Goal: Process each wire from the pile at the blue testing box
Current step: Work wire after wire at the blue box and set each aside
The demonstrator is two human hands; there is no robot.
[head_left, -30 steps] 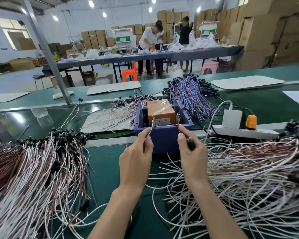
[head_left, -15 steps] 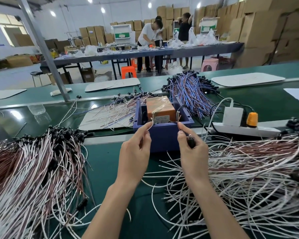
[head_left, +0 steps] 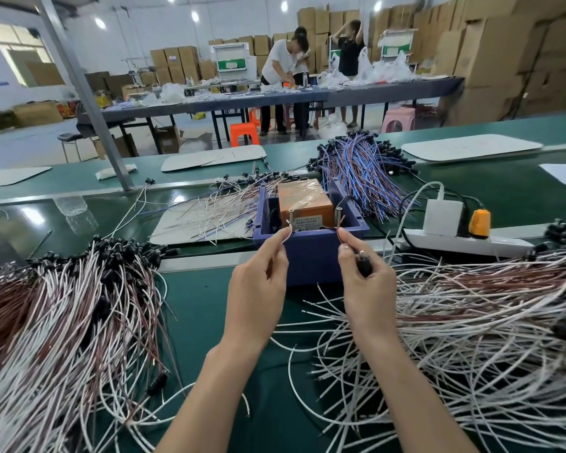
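Two piles (head_left: 471, 322) flank testing box (head_left: 311, 256) (blue), left hand (head_left: 255, 299) pinches white wire (head_left: 286, 236), right hand (head_left: 368, 289) brown wire (head_left: 340, 237)

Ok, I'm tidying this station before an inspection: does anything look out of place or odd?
A clear plastic bottle lies on its side on the glossy green belt, well left of the blue testing box; it is no part of the wire work.
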